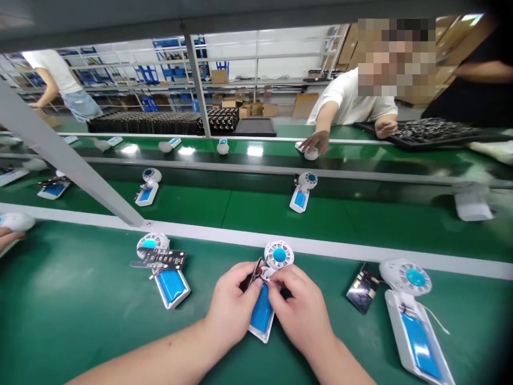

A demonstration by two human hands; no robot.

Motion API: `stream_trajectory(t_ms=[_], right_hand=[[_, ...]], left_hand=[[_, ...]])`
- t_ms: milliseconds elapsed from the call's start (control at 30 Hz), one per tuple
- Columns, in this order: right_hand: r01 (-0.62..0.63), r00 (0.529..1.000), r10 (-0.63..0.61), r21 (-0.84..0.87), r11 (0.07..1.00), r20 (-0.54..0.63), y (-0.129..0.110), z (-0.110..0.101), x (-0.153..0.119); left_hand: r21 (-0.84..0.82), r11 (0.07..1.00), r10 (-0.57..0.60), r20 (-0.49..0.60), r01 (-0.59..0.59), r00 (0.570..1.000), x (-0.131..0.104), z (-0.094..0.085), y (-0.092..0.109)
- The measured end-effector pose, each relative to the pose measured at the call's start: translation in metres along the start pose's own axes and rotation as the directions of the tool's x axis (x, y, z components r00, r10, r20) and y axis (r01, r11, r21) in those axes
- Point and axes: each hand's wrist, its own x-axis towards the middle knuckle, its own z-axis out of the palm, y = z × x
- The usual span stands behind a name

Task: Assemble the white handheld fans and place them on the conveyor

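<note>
A white handheld fan (262, 315) with a blue battery in its open handle lies on the green table between my hands, its round head pointing away. My left hand (232, 302) is closed on a small black circuit board (255, 271), seen edge-on above the handle. Thumb and fingers of my right hand (300, 305) pinch at the thin wires (264, 278) beside the fan's neck. To the left lies another open fan (172, 289) with a black board (164, 259) across its neck. On the right rests a third open fan (420, 342), its board (363, 289) beside it.
Beyond a white rail (224, 235), a green conveyor (200, 200) carries more open fans (300, 199). A slanted metal post (72, 155) stands at left. Across the line, a person's hand (316, 143) touches a fan. Another hand (8, 238) shows at the left edge.
</note>
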Motion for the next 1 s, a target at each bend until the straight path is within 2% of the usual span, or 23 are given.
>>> stream_trajectory(t_ms=[133,233,300,367,433,500,800,1000], right_hand=[[-0.057,0.997,0.060,0.046,0.997,-0.058,-0.004,0.001,-0.001],[-0.042,0.996,0.044,0.024,0.999,-0.079,-0.008,-0.001,-0.003],[-0.025,0.998,0.025,0.002,1.000,-0.063,-0.012,-0.003,-0.005],[-0.015,0.999,0.013,-0.030,0.999,-0.044,-0.015,-0.003,-0.006],[-0.001,0.999,-0.002,-0.071,0.997,-0.036,-0.017,-0.003,-0.006],[0.000,0.999,-0.005,-0.111,0.994,-0.046,-0.017,-0.002,-0.006],[-0.138,0.988,0.129,-0.101,0.985,-0.088,-0.019,0.001,-0.007],[-0.184,0.981,0.177,-0.089,0.979,-0.086,-0.020,0.001,-0.007]], left_hand=[[0.149,0.976,0.158,0.021,-0.160,0.987,-0.003,-0.006,0.007],[0.316,0.868,0.368,0.111,-0.384,0.923,-0.006,-0.011,0.012],[0.381,0.798,0.425,0.194,-0.467,0.884,-0.007,-0.014,0.014],[0.413,0.799,0.378,0.220,-0.437,0.899,-0.008,-0.015,0.015],[0.416,0.838,0.296,0.200,-0.354,0.934,-0.007,-0.014,0.015],[0.407,0.861,0.251,0.181,-0.305,0.951,-0.006,-0.012,0.015],[0.377,0.842,0.326,0.213,-0.385,0.921,-0.006,-0.010,0.013],[0.378,0.857,0.300,0.187,-0.351,0.935,-0.007,-0.010,0.014]])
